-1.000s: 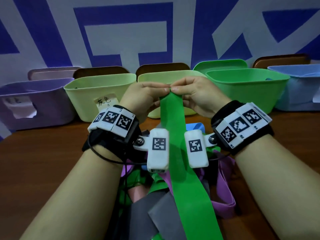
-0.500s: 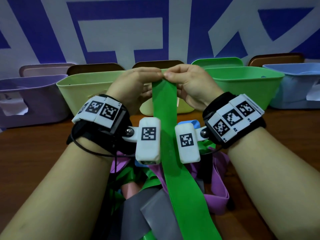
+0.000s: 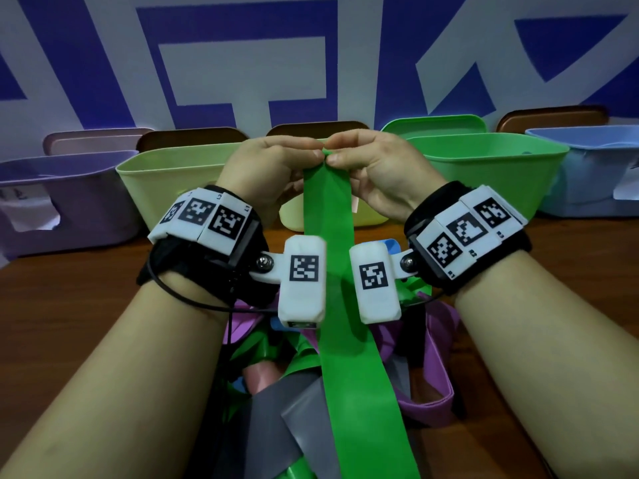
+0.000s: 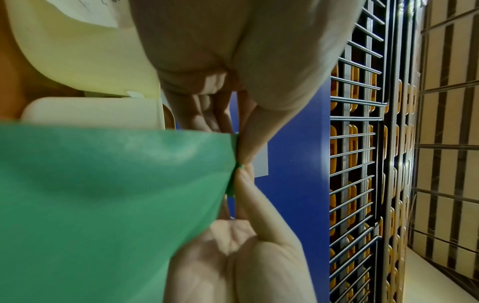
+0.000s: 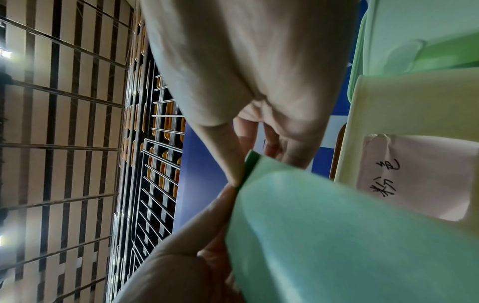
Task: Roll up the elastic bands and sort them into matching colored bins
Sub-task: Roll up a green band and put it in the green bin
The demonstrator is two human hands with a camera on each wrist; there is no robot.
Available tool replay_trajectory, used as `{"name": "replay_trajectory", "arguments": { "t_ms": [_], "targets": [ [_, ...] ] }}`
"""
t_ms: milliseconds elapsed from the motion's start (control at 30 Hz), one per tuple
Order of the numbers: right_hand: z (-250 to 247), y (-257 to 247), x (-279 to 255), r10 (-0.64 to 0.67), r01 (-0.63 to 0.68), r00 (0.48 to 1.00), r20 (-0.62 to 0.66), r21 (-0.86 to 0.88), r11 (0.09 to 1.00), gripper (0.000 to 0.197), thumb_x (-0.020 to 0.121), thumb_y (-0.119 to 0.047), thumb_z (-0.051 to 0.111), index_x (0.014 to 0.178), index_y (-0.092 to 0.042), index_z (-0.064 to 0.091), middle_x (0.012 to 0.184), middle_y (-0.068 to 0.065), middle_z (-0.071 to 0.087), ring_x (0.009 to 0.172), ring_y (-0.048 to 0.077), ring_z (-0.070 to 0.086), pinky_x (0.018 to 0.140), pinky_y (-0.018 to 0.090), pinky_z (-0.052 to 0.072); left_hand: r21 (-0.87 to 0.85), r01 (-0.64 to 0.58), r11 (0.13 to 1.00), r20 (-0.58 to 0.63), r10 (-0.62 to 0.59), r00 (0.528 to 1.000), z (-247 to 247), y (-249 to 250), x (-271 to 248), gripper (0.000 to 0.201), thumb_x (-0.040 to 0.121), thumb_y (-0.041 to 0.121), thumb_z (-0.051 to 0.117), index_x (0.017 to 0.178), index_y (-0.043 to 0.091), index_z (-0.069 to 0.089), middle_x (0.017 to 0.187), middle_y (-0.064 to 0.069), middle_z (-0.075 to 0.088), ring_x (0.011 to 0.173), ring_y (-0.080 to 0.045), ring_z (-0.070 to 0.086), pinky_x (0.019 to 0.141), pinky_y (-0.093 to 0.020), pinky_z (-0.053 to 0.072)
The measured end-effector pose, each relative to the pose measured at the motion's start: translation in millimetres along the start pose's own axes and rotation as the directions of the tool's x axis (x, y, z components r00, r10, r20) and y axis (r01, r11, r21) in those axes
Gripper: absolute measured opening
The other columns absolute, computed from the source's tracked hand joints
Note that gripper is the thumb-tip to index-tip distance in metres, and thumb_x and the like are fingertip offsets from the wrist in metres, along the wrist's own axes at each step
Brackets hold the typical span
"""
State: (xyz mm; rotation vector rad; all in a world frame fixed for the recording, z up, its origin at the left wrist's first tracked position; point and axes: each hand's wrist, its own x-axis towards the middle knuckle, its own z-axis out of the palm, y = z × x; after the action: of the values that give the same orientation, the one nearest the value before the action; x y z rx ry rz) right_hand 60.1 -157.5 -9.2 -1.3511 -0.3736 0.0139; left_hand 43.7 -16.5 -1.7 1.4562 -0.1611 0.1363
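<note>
Elastic in bright green, the green band (image 3: 340, 305) was a wide flat strip hanging taut from its top end, its lower length running down over a heap of loose bands (image 3: 311, 392) near the front edge of the tabletop (image 3: 69, 299). A yellow-green bin (image 3: 166, 188) and a green bin (image 3: 491, 174) stood along the far edge behind it. The left hand (image 3: 273, 167) and right hand (image 3: 377, 164) met fingertip to fingertip, each grip pinched tight on the band's top edge.
</note>
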Motion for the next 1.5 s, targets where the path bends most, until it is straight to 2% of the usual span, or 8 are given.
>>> {"name": "replay_trajectory", "arguments": {
  "t_ms": [100, 467, 633, 800, 967, 1133, 1367, 1500],
  "targets": [
    [-1.6, 3.8, -0.7, 0.041, -0.040, 0.999, 0.030, -0.039, 0.998, 0.022, 0.094, -0.006, 0.052, 0.114, -0.003, 0.060, 0.091, 0.009, 0.065, 0.081, 0.020, 0.065, 0.075, 0.029, 0.054, -0.006, -0.016, 1.000, -0.005, 0.016, 1.000, -0.7, -0.2, 0.3, 0.014, 0.085, -0.004, 0.062, 0.086, 0.008, 0.069, 0.064, 0.000, 0.070, 0.060, -0.009, 0.068, 0.054, -0.015, 0.050],
    [-2.2, 1.5, 0.6, -0.001, 0.001, 0.999, -0.045, 0.001, 1.000, 0.012, 0.092, 0.001, 0.053, 0.085, -0.007, 0.059, 0.079, 0.008, 0.064, 0.070, 0.017, 0.065, 0.067, 0.027, 0.054, 0.042, 0.081, 0.996, 0.077, -0.084, 0.993, -0.4, 1.2, -2.7, 0.016, 0.093, 0.024, 0.060, 0.096, 0.008, 0.063, 0.062, 0.001, 0.064, 0.049, -0.007, 0.060, 0.048, -0.017, 0.046],
    [-2.5, 2.0, 0.8, 0.018, -0.018, 0.999, -0.033, 0.015, 1.000, 0.018, 0.088, 0.011, 0.052, 0.086, -0.006, 0.059, 0.079, 0.009, 0.064, 0.074, 0.019, 0.065, 0.074, 0.029, 0.055, 0.017, 0.002, 1.000, 0.015, -0.003, 1.000, 0.1, -2.0, -1.6, 0.011, 0.091, 0.000, 0.057, 0.094, 0.004, 0.066, 0.062, -0.001, 0.067, 0.052, -0.007, 0.062, 0.051, -0.015, 0.048],
    [-5.1, 6.2, 1.5, 0.079, -0.078, 0.996, 0.031, -0.034, 0.996, 0.025, 0.095, -0.016, 0.054, 0.116, -0.005, 0.061, 0.094, 0.010, 0.067, 0.083, 0.020, 0.067, 0.078, 0.032, 0.056, 0.005, -0.021, 1.000, 0.025, 0.020, 0.999, 0.1, -2.8, -3.1, 0.017, 0.089, -0.006, 0.056, 0.092, 0.007, 0.067, 0.076, -0.005, 0.072, 0.066, -0.010, 0.071, 0.061, -0.016, 0.053],
    [-3.1, 7.1, 2.3, 0.038, -0.042, 0.998, -0.041, -0.080, 0.996, 0.009, 0.094, -0.008, 0.054, 0.090, -0.007, 0.062, 0.076, 0.006, 0.065, 0.065, 0.014, 0.064, 0.064, 0.026, 0.054, -0.001, 0.001, 1.000, 0.040, -0.001, 0.999, 1.4, -2.3, -2.4, 0.019, 0.088, -0.004, 0.058, 0.100, 0.010, 0.063, 0.095, -0.011, 0.068, 0.071, -0.015, 0.072, 0.064, -0.020, 0.055],
    [-4.1, 5.0, 1.7, 0.025, -0.027, 0.998, -0.051, -0.049, 0.998, 0.012, 0.093, -0.001, 0.054, 0.085, -0.008, 0.059, 0.077, 0.005, 0.064, 0.068, 0.014, 0.065, 0.062, 0.023, 0.055, 0.035, 0.098, 0.995, 0.029, -0.099, 0.995, 0.9, -2.3, -0.4, 0.020, 0.094, 0.029, 0.058, 0.098, 0.009, 0.060, 0.059, 0.003, 0.061, 0.051, -0.009, 0.062, 0.052, -0.020, 0.049],
    [-2.7, 4.9, 1.3, 0.021, -0.022, 0.999, -0.037, -0.022, 1.000, 0.020, 0.091, 0.006, 0.051, 0.101, -0.008, 0.059, 0.088, 0.008, 0.063, 0.075, 0.018, 0.065, 0.065, 0.025, 0.055, 0.018, 0.017, 1.000, 0.019, -0.018, 1.000, -1.2, -4.7, -0.8, 0.006, 0.091, 0.002, 0.058, 0.088, 0.005, 0.063, 0.077, -0.009, 0.067, 0.062, -0.013, 0.068, 0.059, -0.018, 0.055],
    [-5.4, 4.2, -0.4, 0.116, -0.116, 0.993, -0.001, -0.050, 0.992, 0.019, 0.095, -0.023, 0.055, 0.111, -0.013, 0.059, 0.092, 0.006, 0.066, 0.076, 0.016, 0.068, 0.065, 0.027, 0.055, 0.016, 0.005, 1.000, 0.012, -0.005, 1.000, -3.7, -5.2, 1.1, 0.013, 0.089, -0.006, 0.056, 0.092, 0.004, 0.064, 0.087, -0.010, 0.068, 0.071, -0.014, 0.071, 0.071, -0.021, 0.058]
  ]
}}
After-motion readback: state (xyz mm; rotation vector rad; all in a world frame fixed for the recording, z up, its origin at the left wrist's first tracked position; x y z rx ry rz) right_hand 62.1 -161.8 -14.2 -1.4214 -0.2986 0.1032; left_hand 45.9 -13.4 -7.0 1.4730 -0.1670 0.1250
